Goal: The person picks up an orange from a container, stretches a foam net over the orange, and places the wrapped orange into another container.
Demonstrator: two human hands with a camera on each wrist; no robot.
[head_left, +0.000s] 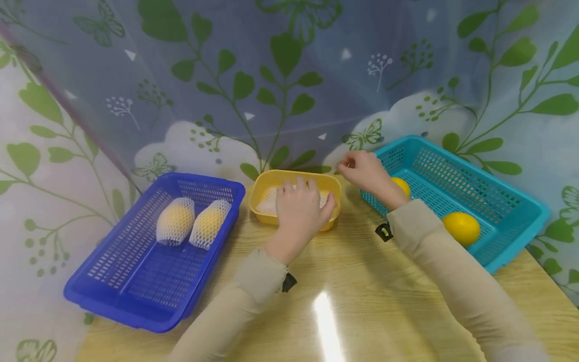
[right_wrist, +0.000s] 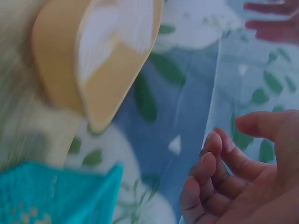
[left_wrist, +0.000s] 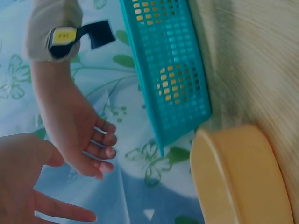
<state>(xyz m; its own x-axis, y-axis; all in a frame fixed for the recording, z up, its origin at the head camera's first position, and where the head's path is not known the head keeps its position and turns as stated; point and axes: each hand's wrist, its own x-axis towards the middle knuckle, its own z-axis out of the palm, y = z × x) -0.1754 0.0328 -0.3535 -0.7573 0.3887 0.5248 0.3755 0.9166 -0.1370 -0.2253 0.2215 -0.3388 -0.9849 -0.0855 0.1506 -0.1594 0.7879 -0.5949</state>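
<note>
My left hand (head_left: pixel 298 208) is over a small yellow basket (head_left: pixel 260 183), its fingers extended and thumb apart, holding nothing. White foam netting (head_left: pixel 267 202) lies in that basket, partly hidden by the hand. Just right of the yellow basket, my right hand (head_left: pixel 365 173) hovers near the left corner of a teal basket (head_left: pixel 511 201). Its fingers (right_wrist: pixel 205 168) bend loosely, and nothing is between them and the thumb. In the teal basket are a yellow fruit (head_left: pixel 461 229) and another yellow fruit (head_left: pixel 401 186), partly covered by the right arm.
At the left stands a blue basket (head_left: pixel 154 284) with two yellow fruits in white foam nets, one netted fruit (head_left: pixel 176 221) beside the other netted fruit (head_left: pixel 210 223). All baskets are on a wooden table (head_left: pixel 353 296). A leaf-patterned curtain (head_left: pixel 226 125) hangs close behind them.
</note>
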